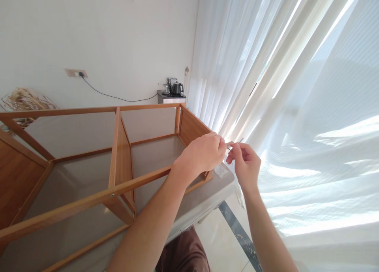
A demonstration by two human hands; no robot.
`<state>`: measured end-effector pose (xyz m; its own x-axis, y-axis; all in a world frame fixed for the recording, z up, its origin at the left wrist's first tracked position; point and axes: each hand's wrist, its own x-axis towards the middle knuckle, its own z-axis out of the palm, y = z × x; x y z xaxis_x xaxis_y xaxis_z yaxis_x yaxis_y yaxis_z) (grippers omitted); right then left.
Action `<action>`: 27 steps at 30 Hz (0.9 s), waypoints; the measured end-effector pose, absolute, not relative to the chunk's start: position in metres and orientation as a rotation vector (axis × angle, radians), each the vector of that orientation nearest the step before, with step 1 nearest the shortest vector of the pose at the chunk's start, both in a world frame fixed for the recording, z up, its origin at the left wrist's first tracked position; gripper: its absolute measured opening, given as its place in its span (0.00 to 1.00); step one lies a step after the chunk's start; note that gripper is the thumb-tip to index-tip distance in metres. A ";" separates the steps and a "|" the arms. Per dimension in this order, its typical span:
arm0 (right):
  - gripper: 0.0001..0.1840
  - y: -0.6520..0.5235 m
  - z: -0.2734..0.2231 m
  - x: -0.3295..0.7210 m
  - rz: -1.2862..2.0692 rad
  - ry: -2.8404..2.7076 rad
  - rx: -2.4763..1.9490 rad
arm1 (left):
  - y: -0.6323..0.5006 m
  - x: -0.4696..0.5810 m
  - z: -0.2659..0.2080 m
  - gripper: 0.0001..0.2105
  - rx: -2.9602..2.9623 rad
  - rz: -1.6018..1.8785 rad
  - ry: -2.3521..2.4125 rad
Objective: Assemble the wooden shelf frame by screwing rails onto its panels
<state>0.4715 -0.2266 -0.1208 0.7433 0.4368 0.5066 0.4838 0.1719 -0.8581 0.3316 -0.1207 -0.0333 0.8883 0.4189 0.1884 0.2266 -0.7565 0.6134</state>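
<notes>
My left hand (204, 155) is closed over the near right corner of a wooden shelf frame (148, 181). Its fingertips are hidden, so what they grip cannot be made out. Just right of that corner, my right hand (246, 165) pinches a thin metal rod that looks like a hex key (241, 140), between thumb and fingers. The two hands almost meet at the corner. The frame is orange-brown, with rails, a middle divider panel (124, 157) and a right end panel (192, 126). A bolt head (112, 195) shows on its near top rail.
The frame rests on a grey-covered table (207, 197) with a rounded edge. White curtains (310, 145) hang close on the right. Beyond stands a small cabinet (171, 100) with a dark kettle (177, 88); its cord runs to a wall socket (76, 73). Dried straw-like strands (28, 98) lie far left.
</notes>
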 end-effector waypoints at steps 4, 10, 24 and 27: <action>0.20 -0.225 -0.126 0.476 0.124 -0.733 -1.284 | -0.119 0.332 -0.036 0.16 2.465 0.451 0.392; 0.19 -0.223 -0.137 0.479 0.173 -0.688 -1.202 | -0.117 0.332 -0.041 0.11 2.516 0.464 0.359; 0.16 -0.233 -0.152 0.479 0.214 -0.795 -1.332 | -0.118 0.332 -0.040 0.13 2.577 0.463 0.329; 0.18 -0.232 -0.153 0.477 0.272 -0.753 -1.346 | -0.117 0.332 -0.040 0.13 2.582 0.467 0.321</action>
